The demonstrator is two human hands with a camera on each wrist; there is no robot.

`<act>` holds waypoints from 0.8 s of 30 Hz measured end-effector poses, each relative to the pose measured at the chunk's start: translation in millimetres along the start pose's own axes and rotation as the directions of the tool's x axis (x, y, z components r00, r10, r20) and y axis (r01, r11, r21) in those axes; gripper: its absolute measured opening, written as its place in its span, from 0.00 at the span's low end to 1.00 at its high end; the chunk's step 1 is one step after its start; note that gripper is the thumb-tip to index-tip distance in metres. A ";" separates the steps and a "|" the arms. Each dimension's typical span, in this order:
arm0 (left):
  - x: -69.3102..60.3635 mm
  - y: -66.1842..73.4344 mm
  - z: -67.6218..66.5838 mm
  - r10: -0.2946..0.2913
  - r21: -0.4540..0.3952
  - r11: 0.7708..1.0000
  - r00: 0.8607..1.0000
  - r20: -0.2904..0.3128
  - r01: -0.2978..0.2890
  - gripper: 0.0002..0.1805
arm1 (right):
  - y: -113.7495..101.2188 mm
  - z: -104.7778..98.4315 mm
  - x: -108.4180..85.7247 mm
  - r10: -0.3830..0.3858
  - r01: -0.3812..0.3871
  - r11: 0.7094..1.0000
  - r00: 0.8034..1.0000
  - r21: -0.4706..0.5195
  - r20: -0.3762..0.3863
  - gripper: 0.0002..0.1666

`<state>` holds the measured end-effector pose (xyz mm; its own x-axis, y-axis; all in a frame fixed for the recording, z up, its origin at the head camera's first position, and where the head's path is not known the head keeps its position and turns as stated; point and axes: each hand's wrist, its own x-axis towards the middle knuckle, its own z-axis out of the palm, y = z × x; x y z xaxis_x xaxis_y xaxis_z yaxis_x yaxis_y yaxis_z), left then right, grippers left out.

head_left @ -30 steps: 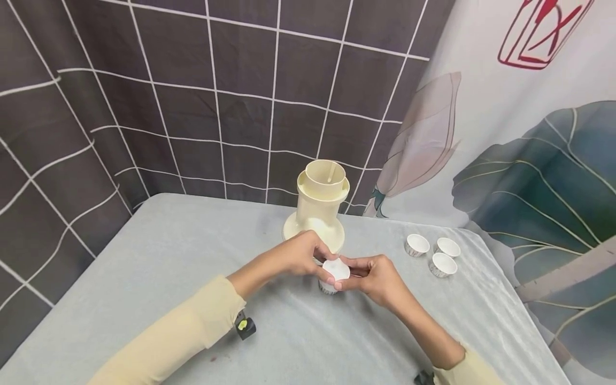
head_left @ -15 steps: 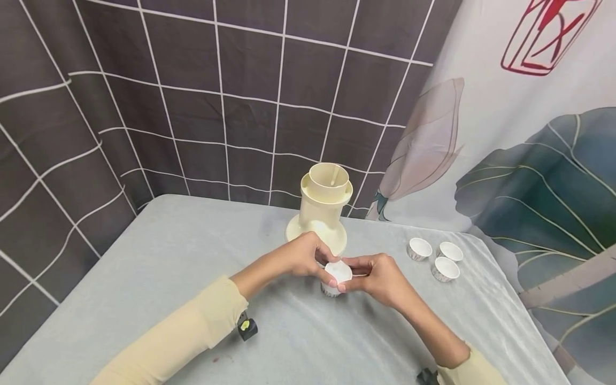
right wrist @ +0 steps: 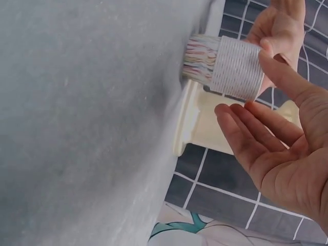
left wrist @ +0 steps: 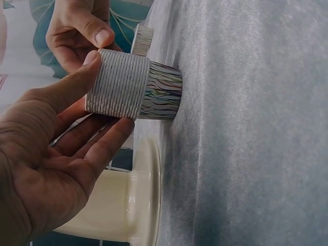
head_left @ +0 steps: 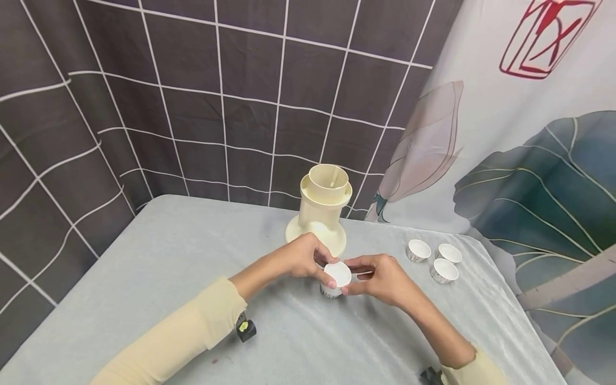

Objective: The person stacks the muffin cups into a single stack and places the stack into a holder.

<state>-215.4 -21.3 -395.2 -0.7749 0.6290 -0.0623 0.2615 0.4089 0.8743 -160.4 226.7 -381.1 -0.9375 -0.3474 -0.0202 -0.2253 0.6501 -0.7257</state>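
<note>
A stack of nested paper baking cups (head_left: pixel 337 274) stands at mid-table, white rims up, in front of a cream plastic stand (head_left: pixel 321 214). In the left wrist view the stack (left wrist: pixel 120 84) shows many close rims, and the lowest cup has coloured wavy lines. My left hand (head_left: pixel 304 256) pinches the stack between thumb and fingers from the left. On the right side, my right hand (head_left: pixel 385 280) has its thumb at the stack, while its other fingers stand loosely extended; the right wrist view shows several of them apart from the cups.
Three separate white baking cups (head_left: pixel 445 271) stand at the right of the grey cloth-covered table (head_left: pixel 192 240). A dark grid-patterned curtain (head_left: pixel 192 107) hangs behind, and a curtain with leaf prints (head_left: pixel 539 187) hangs at the right.
My right fingers have loosened and drawn slightly right, away from the stack's rim. The top of the stack looks rounder now. My left hand keeps its pinch in the same place.
</note>
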 end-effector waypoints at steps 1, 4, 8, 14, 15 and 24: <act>0.1 -0.3 0.0 -0.001 0.000 1.000 1.000 -0.001 0.001 0.24 | 0.7 -0.7 -0.3 -0.002 0.002 1.000 1.000 0.000 0.002 0.30; 0.0 -0.4 0.0 -0.006 0.004 1.000 1.000 -0.004 0.006 0.25 | 3.8 -2.8 -1.1 -0.012 0.012 1.000 1.000 0.009 0.005 0.31; -0.4 -0.2 -0.2 -0.009 0.009 1.000 1.000 -0.003 0.009 0.25 | 7.9 -5.5 -2.2 -0.023 0.023 1.000 1.000 0.007 -0.010 0.31; 0.9 -2.2 -0.4 -0.009 0.010 1.000 1.000 -0.002 0.009 0.25 | 11.9 -8.8 -3.1 -0.009 0.008 1.000 0.999 -0.019 -0.046 0.31; 1.0 -2.5 -0.4 -0.010 0.008 1.000 1.000 -0.001 0.010 0.25 | 12.5 -9.2 -3.2 -0.003 0.002 1.000 0.999 -0.021 -0.050 0.31; -0.3 -2.7 -0.1 -0.008 -0.011 1.000 1.000 0.002 0.008 0.24 | 18.7 -16.6 -4.4 0.037 -0.040 0.998 0.995 -0.038 -0.091 0.30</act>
<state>-215.9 -22.7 -397.4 -0.7760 0.6268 -0.0702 0.2491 0.4068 0.8789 -165.0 251.6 -383.2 -0.9655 -0.2600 0.0161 -0.1972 0.6890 -0.6974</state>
